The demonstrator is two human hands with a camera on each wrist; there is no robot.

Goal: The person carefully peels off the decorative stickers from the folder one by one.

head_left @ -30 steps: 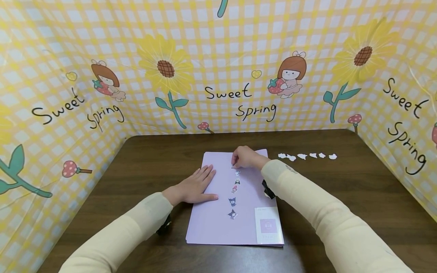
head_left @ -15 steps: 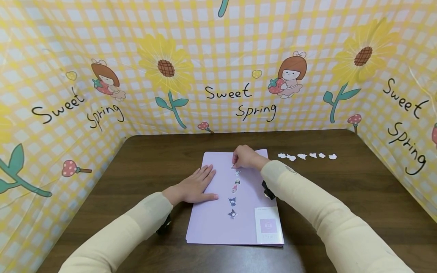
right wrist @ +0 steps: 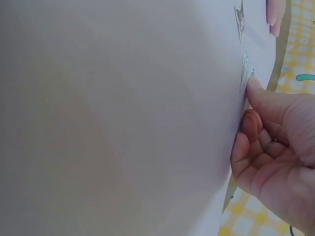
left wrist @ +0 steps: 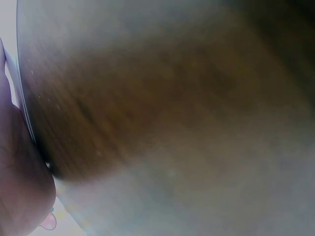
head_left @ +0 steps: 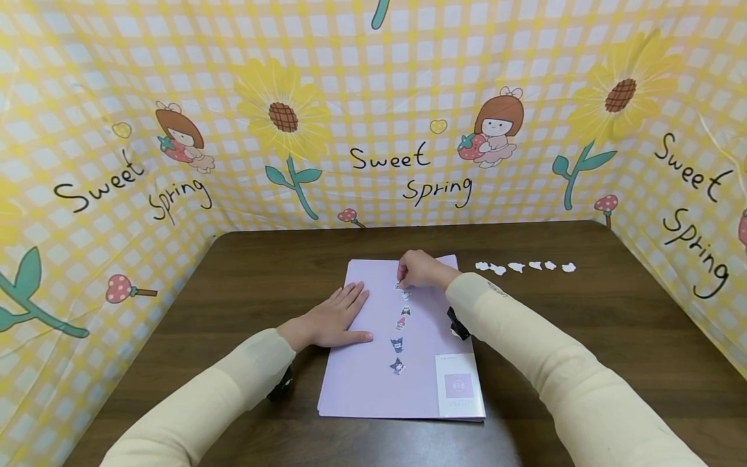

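Observation:
A lilac folder point(head_left: 362, 389) lies flat on the dark wood table. Down its middle runs a column of several small cartoon stickers point(head_left: 397, 345). My left hand point(head_left: 335, 319) rests palm down on the folder's left edge, fingers straight and spread. Near the folder's top, my right hand point(head_left: 417, 269) pinches a small sticker point(head_left: 398, 285) between thumb and fingertips, right at the surface; most of this sticker is hidden. In the right wrist view, the thumb point(right wrist: 266, 101) is down at the sticker's edge, with the other fingers curled beneath the palm.
A white label card point(head_left: 458, 405) with a purple square sits at the folder's lower right corner. Several white cut-out pieces point(head_left: 516, 267) lie in a row on the table point(head_left: 554, 311) at the back right. A yellow checked cloth point(head_left: 373, 84) walls in the back and sides.

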